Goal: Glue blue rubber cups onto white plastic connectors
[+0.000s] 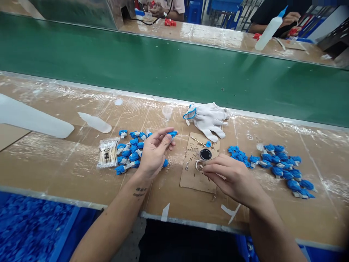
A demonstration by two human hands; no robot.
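My left hand [158, 149] is closed, pinching a small blue piece [172, 133] between thumb and fingers. Over a stained cardboard piece [188, 178], the fingers of my right hand [229, 174] are pressed together at the rim of a small clear cup [200, 166]. Whatever they grip there is too small to name. Right behind that cup stands another one holding black liquid [205, 154]. A cotton swab [198, 141] and a blue scrap [208, 144] lie on the cardboard's far part. Blue-and-grey wrapped pieces [133, 156] are spread beside my left hand.
A pack of cotton swabs [107, 153] lies at left, white gloves [208, 118] behind the cardboard. More wrapped pieces [283, 163] sit at right. A green conveyor belt [163, 62] crosses behind the table. Co-workers' hands [293, 23] handle red pieces across it. A blue bin [62, 233] stands front left.
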